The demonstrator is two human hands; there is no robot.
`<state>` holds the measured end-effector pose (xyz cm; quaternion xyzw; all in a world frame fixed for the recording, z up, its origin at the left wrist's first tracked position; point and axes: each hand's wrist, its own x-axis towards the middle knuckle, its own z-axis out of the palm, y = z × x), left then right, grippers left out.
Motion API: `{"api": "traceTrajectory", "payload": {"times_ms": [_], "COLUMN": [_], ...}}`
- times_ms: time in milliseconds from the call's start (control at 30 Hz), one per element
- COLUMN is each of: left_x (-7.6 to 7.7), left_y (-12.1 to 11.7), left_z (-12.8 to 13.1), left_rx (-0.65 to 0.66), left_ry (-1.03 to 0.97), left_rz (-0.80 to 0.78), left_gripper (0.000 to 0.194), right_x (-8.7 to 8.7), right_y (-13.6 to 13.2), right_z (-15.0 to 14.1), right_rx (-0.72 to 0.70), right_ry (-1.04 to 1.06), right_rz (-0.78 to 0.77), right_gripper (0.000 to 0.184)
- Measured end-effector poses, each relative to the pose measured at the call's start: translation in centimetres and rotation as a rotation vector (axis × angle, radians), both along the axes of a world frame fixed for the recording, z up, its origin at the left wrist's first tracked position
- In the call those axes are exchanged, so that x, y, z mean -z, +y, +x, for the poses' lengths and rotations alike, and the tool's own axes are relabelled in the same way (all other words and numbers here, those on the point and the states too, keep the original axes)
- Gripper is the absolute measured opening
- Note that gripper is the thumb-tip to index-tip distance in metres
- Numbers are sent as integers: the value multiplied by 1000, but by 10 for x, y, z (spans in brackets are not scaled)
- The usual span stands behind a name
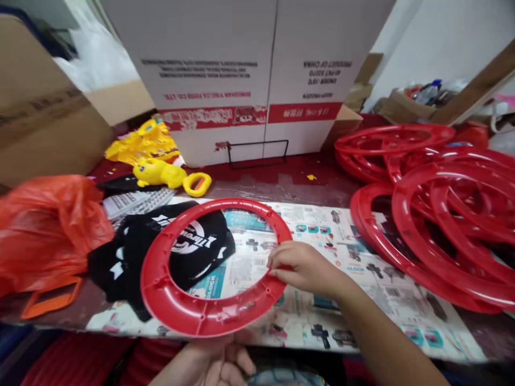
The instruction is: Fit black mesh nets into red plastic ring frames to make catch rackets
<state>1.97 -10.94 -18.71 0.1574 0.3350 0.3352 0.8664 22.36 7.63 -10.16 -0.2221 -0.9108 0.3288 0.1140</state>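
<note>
My right hand (pixel 303 266) pinches the right side of a red plastic ring (pixel 173 308), whose ribbed side faces me and shows small pegs. The ring is tilted above the table's front edge. Just under its near rim lies my left hand (pixel 217 362), palm up with loosely bent fingers and nothing visible in it; whether it touches the rim I cannot tell. Behind the ring, partly seen through it, are black printed fabric pieces (pixel 132 252) with white lettering.
Several red rings (pixel 406 214) are heaped at the right. A large white carton (pixel 225 32) stands behind. On the left are a yellow toy (pixel 161 173), yellow packets (pixel 140 145), an orange bag (pixel 48 230) and an orange plastic frame (pixel 52 300). Printed sheets (pixel 341 305) cover the table.
</note>
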Motion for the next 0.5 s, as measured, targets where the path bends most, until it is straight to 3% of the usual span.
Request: {"api": "traceTrajectory", "payload": {"times_ms": [100,200,367,500], "left_x": [-17,-40,-61,-64], "left_y": [23,59,105,118], "left_z": [10,14,19,22], "left_rx": [38,137,305,355], "left_ry": [-388,-526,-47,58], "left_rz": [-116,-102,11,69], "left_gripper": [44,64,43,32], "right_x": [-10,-14,-11,-7], "right_y": [-5,-8,-8,-7], "right_z": [2,2,0,0], "right_rx": [-5,-17,-66,-16], "right_ry": [56,82,106,110], "right_rz": [-49,-72,-72,40], "right_gripper": [12,9,14,13]}}
